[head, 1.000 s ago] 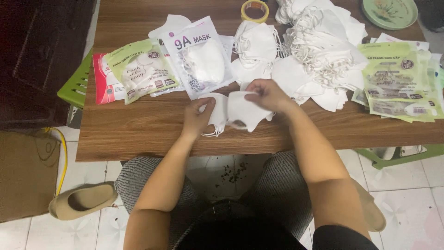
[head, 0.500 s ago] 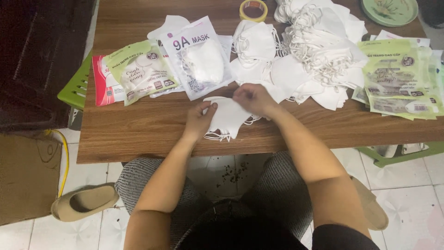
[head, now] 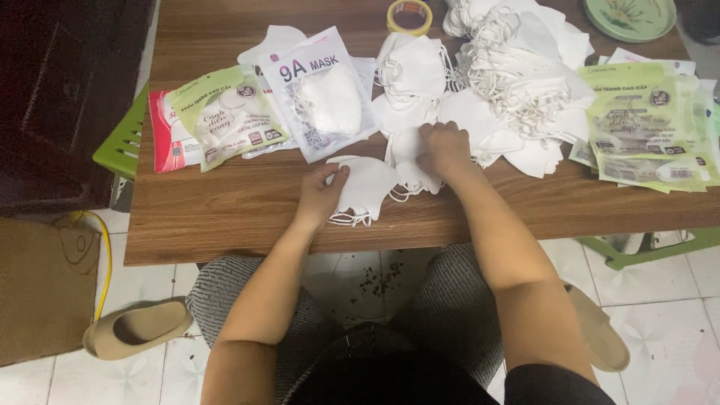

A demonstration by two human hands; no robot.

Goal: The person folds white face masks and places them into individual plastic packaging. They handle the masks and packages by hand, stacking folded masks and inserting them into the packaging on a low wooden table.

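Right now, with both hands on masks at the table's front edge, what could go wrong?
1. The white mask under the left hand lies close to the table edge, ear loops trailing toward it; it could slip to the floor.
2. The right hand reaches into the loose mask pile; tangled loops may drag out extras.
3. The green packets overhang the table's right side and might slide off if nudged.

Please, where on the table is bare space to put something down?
Bare wood on the table lies along the near edge left of the left hand, and at the far left behind the green packet. Right of the right hand, masks and packets crowd it.
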